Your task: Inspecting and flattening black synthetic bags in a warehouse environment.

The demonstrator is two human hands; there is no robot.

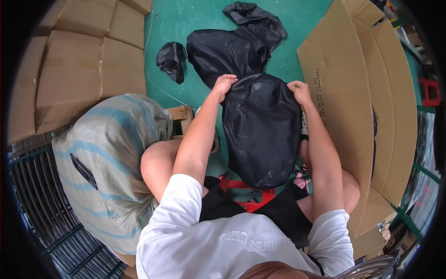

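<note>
A black, slightly shiny cover of leather-like sheet (265, 130) hangs spread out between my knees. My left hand (225, 85) is closed in a pinch on its far left edge. At the far right edge, the fingers of my right hand (300, 93) pinch the same cover. Its surface is creased near the far end and smoother toward me. Just beyond it, a second black cover (223, 51) lies on the floor against its far edge. A crumpled black piece (258, 21) sits behind that one, and a smaller black piece (172, 61) lies to the left.
Stacked cardboard boxes (69, 69) rise at the left, behind a full woven sack (111, 158) with blue stripes. An open cardboard box (334, 69) stands close on my right. Below the cover is a red stool (253, 204). A wooden piece (181, 114) stands beside the sack on the green floor (172, 23).
</note>
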